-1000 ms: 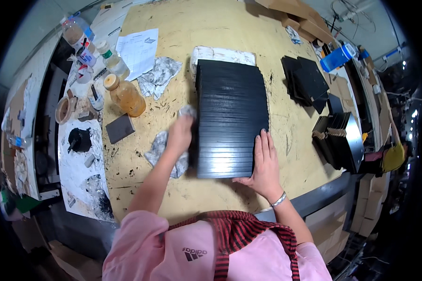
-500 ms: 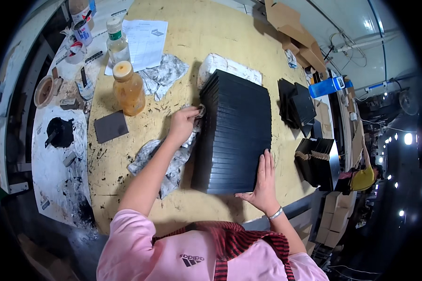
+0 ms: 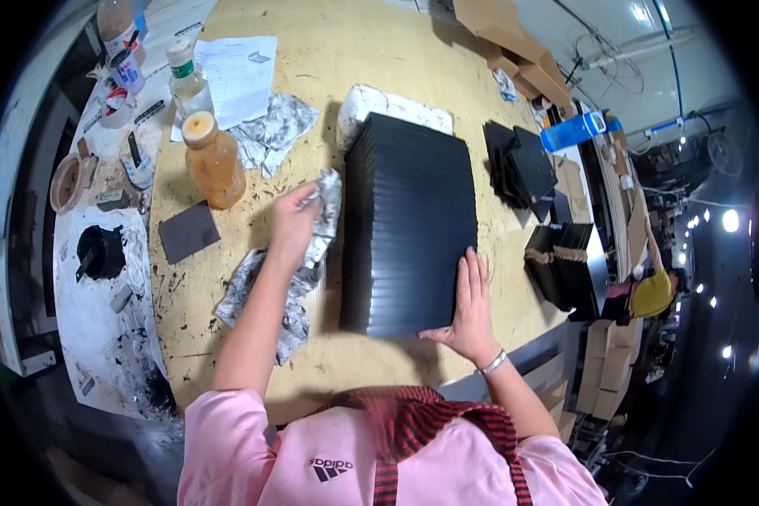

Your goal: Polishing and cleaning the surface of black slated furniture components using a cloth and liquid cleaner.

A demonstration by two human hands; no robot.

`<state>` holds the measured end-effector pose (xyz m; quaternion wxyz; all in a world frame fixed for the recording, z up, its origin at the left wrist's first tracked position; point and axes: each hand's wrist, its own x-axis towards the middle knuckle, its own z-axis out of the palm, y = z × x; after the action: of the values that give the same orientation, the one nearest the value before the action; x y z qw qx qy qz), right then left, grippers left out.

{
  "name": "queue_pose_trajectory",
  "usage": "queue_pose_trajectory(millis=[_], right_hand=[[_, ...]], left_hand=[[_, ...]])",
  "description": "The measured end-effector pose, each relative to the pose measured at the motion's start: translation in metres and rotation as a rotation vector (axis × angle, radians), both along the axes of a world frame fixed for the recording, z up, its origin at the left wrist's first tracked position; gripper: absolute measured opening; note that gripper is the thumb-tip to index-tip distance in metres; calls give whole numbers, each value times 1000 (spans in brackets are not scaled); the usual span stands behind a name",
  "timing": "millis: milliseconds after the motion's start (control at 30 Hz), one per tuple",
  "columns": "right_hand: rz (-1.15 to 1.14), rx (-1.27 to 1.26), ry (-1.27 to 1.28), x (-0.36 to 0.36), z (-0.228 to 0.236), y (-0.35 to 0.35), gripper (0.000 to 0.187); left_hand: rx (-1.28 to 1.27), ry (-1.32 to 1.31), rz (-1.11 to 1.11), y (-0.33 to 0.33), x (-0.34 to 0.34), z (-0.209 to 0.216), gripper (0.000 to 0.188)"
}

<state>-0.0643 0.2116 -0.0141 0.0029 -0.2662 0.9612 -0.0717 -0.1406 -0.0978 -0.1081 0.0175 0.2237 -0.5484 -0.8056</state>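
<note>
A tall stack of black panels (image 3: 413, 228) with ridged edges lies in front of me on the yellowish worktable. My left hand (image 3: 293, 223) grips a grey-stained cloth (image 3: 325, 219), just left of the stack and apart from it. The cloth's lower folds trail down onto the table under my forearm. My right hand (image 3: 471, 312) rests against the stack's near right corner, fingers stretched along its right side and thumb by the near edge. Behind the stack, a white paint-smeared block (image 3: 396, 110) touches or nearly touches its far end.
At the left stand a bottle of amber liquid (image 3: 215, 169), a clear bottle (image 3: 190, 84), a dark sanding sheet (image 3: 189, 232) and another stained rag (image 3: 277, 126). Loose black panels (image 3: 523, 169) and a smaller black stack (image 3: 569, 266) lie right. A person in yellow (image 3: 652, 293) is far right.
My left hand has drawn back leftward from the stack's left side, lifting the cloth with it. My right hand stays on the near right corner. The whole view has shifted slightly.
</note>
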Motion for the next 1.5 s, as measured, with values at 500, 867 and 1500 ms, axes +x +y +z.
queue_pose_trajectory(millis=[500, 867, 1500], right_hand=[[-10, -90, 113, -1, -5, 1, 128], [-53, -58, 72, 1, -4, 0, 126], [-61, -200, 118, 4, -11, -1, 120]], left_hand=[[-1292, 186, -76, -22, 136, 33, 61], [-909, 127, 26, -33, 129, 48, 45], [-891, 412, 133, -24, 96, 85, 28]])
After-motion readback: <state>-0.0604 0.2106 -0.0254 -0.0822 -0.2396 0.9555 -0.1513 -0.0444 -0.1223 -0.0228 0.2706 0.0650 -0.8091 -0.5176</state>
